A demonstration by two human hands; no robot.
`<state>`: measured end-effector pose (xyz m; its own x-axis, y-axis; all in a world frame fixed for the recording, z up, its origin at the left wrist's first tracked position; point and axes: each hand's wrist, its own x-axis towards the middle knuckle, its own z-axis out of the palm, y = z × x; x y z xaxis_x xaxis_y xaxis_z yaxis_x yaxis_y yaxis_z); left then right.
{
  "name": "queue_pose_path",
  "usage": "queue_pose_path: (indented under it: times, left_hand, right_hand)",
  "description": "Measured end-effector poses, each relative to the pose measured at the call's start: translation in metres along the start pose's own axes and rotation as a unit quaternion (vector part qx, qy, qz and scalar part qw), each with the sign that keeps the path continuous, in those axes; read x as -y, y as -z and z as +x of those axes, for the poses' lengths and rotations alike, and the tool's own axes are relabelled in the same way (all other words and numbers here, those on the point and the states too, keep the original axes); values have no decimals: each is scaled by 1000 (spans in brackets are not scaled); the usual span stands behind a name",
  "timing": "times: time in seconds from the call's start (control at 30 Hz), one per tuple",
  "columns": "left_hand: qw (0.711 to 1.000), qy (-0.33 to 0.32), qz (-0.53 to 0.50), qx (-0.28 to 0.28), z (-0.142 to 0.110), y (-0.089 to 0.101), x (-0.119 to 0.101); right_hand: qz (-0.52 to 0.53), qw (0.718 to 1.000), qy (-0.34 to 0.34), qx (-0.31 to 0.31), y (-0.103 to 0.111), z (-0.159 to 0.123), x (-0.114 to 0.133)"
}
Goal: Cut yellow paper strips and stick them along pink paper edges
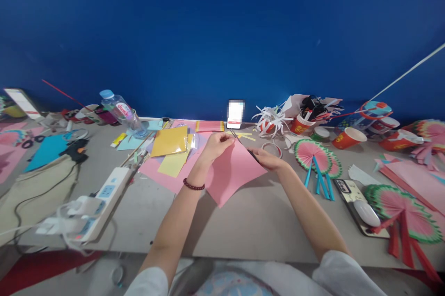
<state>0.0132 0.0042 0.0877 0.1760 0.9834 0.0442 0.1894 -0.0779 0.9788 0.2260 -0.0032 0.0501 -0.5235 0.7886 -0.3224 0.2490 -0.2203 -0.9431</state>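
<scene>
A sheet of pink paper [232, 175] is held up over the table, one corner hanging down toward me. My left hand [219, 144] pinches its upper left edge. In my right hand [267, 158] is a pair of scissors [253, 155] with dark handles; the blades point up and left along the paper's upper edge. Whether the blades are apart is too small to tell. Beyond my hands a phone [234, 114] leans against the blue wall. To the left of the sheet, yellow card packs [169, 141] lie on more pink paper [158, 174].
A white power strip [107, 191] with plugs and cables lies on the left, near a tilted water bottle [121, 111]. On the right are a paper fan [313, 154], another fan [405, 210], a mouse [366, 213] on a phone, and paper cups [349, 138]. A tape roll [271, 149] lies behind my right hand.
</scene>
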Motion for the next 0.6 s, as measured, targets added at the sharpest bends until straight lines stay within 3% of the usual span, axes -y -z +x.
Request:
queue_pose_path:
  times: [0.27,0.6]
  left_hand:
    - [1000,2,-2,8,-1,1,0]
    - [1000,-7,-1,1,3,2,8]
  right_hand:
    - [40,999,-8,6,-2,-2,4]
    - [-10,999,3,-52,2,5,-2]
